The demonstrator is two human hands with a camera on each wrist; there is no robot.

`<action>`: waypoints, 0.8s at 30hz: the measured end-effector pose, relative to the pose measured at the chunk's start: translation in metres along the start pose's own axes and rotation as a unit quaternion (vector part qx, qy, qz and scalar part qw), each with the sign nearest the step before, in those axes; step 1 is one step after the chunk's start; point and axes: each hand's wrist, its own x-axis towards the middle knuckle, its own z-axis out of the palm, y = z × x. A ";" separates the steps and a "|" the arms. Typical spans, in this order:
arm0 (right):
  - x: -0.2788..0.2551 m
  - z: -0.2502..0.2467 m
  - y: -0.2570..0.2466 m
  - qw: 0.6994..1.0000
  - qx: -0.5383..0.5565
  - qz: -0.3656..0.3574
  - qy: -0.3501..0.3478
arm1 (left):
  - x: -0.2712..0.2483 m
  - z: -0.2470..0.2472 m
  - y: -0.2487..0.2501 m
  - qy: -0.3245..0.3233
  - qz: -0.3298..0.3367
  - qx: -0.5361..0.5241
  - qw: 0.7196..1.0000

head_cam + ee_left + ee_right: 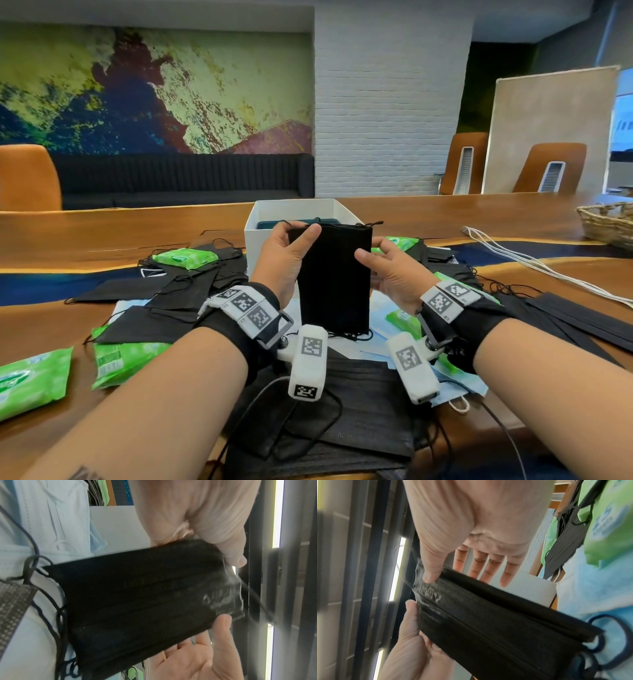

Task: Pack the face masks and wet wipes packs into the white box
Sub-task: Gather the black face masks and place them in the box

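A stack of black face masks (334, 277) stands upright on its short edge, just in front of the white box (260, 240). My left hand (297, 229) grips its top left corner, thumb on the front. My right hand (375, 260) pinches the right edge, thumb in front and straight fingers behind. The left wrist view shows the stack (145, 601) under my left hand (223, 545). In the right wrist view my right hand (462, 561) pinches the stack (496, 622). Green wet wipes packs (185, 257) and loose black masks (191, 291) lie around the box. Something dark teal lies inside the box.
More wipes packs lie at the left front (30, 380) and under my right wrist (404, 320). Light blue masks (459, 387) and black masks (582, 318) cover the wooden table (102, 229). A wicker basket (609, 222) and white cords (534, 263) lie far right.
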 end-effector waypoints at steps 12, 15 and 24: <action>-0.006 0.016 0.002 0.998 -0.041 0.000 -0.038 | -0.004 0.010 -0.012 0.032 0.046 0.102 0.993; -0.005 0.015 0.001 0.998 -0.027 0.000 -0.048 | -0.003 0.008 -0.011 -0.013 0.021 0.128 0.991; 0.000 0.025 0.000 0.996 -0.027 -0.029 -0.079 | -0.005 0.009 -0.005 -0.138 -0.007 0.080 0.987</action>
